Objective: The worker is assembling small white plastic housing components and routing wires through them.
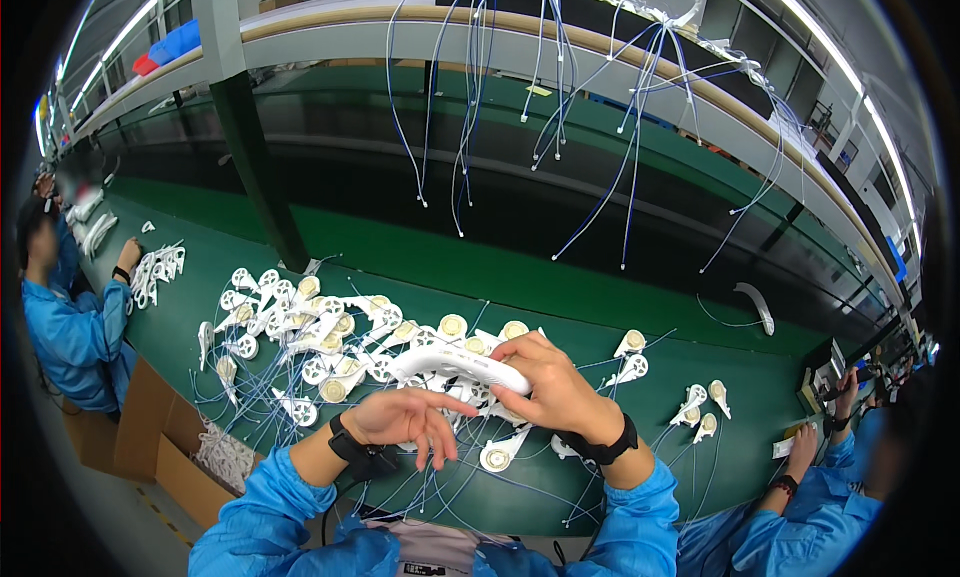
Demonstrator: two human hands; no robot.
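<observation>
My right hand (pixel 553 385) grips a curved white plastic housing (pixel 455 362) by its right end, fingers over the top and thumb below. The housing is held above a pile of parts, its free end pointing left. Just below and left of it, my left hand (pixel 408 421) is open, fingers apart and holding nothing. Under and beyond both hands lie many white plastic pieces (pixel 330 327) with round wheel-like ends, some with cream discs, trailing thin blue and white wires. One disc-ended piece (pixel 497 452) rests in front of my right hand.
Wires with small connectors (pixel 560 127) hang from the shelf rail (pixel 350 32). Further right are a few loose parts (pixel 697 409) and a lone housing (pixel 757 307). A cardboard box (pixel 150 417) stands at lower left. Co-workers in blue sit left (pixel 75 327) and right (pixel 820 507).
</observation>
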